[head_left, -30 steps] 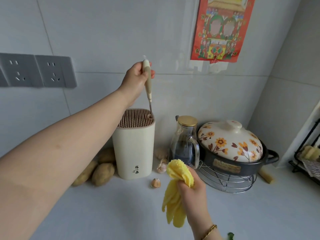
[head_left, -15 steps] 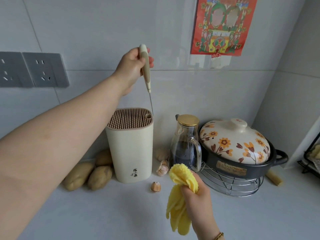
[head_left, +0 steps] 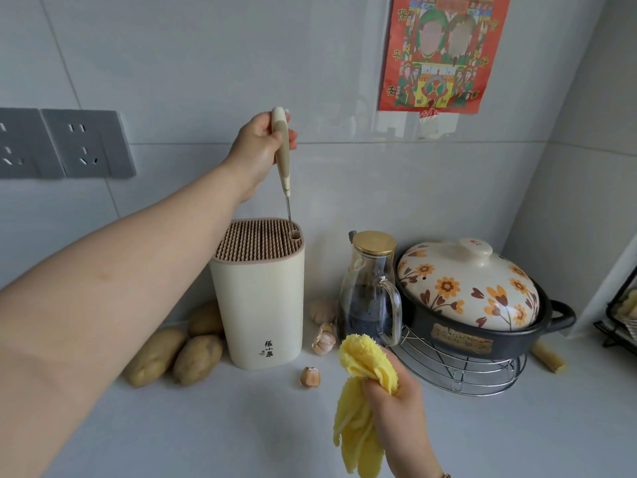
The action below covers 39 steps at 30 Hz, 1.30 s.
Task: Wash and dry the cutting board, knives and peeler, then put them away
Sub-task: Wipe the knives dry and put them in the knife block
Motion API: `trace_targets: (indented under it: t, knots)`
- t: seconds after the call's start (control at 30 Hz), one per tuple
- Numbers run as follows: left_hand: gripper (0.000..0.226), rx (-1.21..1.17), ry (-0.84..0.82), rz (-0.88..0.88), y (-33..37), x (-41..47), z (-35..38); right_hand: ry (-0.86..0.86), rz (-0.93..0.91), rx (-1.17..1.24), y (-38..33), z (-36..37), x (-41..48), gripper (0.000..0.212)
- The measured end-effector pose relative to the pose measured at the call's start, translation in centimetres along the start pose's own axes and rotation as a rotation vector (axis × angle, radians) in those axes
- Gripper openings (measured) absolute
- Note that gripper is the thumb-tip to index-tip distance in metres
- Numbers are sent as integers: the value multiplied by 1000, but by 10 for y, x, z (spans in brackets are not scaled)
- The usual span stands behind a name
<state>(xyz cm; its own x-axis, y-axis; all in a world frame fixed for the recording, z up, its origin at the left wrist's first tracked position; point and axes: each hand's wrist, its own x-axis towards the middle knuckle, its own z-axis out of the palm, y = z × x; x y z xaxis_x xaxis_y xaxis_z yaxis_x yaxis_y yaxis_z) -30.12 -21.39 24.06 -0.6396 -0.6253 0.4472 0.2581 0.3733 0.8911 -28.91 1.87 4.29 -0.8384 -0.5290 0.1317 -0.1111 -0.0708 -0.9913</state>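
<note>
My left grip [head_left: 256, 150] is wrapped, fingers and thumb curled, round the upper end of a slim kitchen tool with a cream-and-tan plastic handle [head_left: 282, 157]. The tool hangs almost upright directly above the tall cream plastic knife block [head_left: 258, 305]. Its thin steel end [head_left: 288, 210] meets the round hole [head_left: 295, 233] at the block's back right corner. Whether that steel is a blade seen edge-on or a peeler's shank I cannot tell. I judge the tool light and stiff, and the smooth handle perhaps slick if it is damp. Holding high on the handle, well clear of the steel, suits a straight drop into the hole. The narrow steel could scrape or bend if tilted against the rim.

My right grip [head_left: 396, 405] is closed on a soft yellow microfibre cloth [head_left: 367, 362], which bunches above the fist and trails below it. It sits in front and to the right of the block, above the pale tabletop [head_left: 206, 426]. The cloth looks limp and light, so a loose squeeze should be enough.

Brown potatoes [head_left: 172, 353] lie at the block's left foot, and garlic bulbs [head_left: 324, 339] at its right.
</note>
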Motion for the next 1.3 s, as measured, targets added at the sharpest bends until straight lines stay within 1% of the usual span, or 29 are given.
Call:
trace_targets:
  t: [0.13, 0.17, 0.2, 0.23, 0.3, 0.33, 0.43, 0.53, 0.6, 0.67, 0.73, 0.8, 0.83, 0.9, 0.97, 1.03, 1.1, 1.17, 1.2, 1.23, 1.3]
  knots:
    - [35, 5, -44, -133, -26, -10, 4, -7, 6, 3, 0, 1, -2, 36]
    - [35, 44, -58, -170, -33, -14, 5, -19, 0, 2, -1, 0, -2, 35]
    - [35, 115, -79, -197, -41, -18, 5, -26, -6, -14, -1, -1, -1, 41]
    - [35, 194, -111, -214, -48, -21, 5, -25, -5, -31, -2, -3, -1, 48]
    - [34, 306, -161, -224, -58, -28, 7, -14, -12, -70, -5, -9, -1, 47]
    - [34, 325, -171, -225, -61, -29, 9, -4, -15, -85, -7, -11, -1, 45]
    - [34, 347, -164, -244, -62, -30, 9, 19, 2, -137, -14, -18, -5, 54]
    - [36, 455, -172, -290, -62, -33, 5, 37, 14, -168, -24, -22, -13, 53]
    - [46, 531, -119, -293, -58, -42, 2, 52, 20, -195, -30, -26, -21, 50]
    - [48, 578, -4, -237, -46, -57, -2, 85, 40, -205, -40, -31, -33, 44]
    - [42, 535, 59, -164, -31, -78, -7, 143, 67, -181, -55, -38, -50, 35]
    - [33, 458, 53, -142, -19, -103, -10, 208, 90, -149, -62, -46, -65, 30]
    - [28, 411, 2, -137, -11, -121, -4, 264, 104, -131, -65, -53, -81, 28]
    - [18, 322, -104, -131, 1, -151, 7, 320, 119, -126, -68, -62, -103, 22]
    - [15, 263, -252, -100, 16, -184, 29, 396, 127, -134, -68, -74, -132, 18]
    - [20, 185, -424, -75, 26, -219, 59, 524, 140, -171, -69, -91, -164, 18]
    - [28, 106, -556, -72, 30, -251, 87, 631, 154, -216, -70, -109, -195, 20]
    - [29, 46, -692, -106, 32, -290, 122, 757, 176, -253, -71, -132, -234, 23]
    - [29, 24, -707, -131, 29, -302, 130, 776, 176, -273, -73, -137, -243, 23]
    - [29, -3, -761, -156, 31, -326, 148, 821, 179, -295, -73, -151, -266, 21]
    - [31, -22, -851, -187, 34, -364, 171, 877, 190, -346, -72, -175, -300, 13]
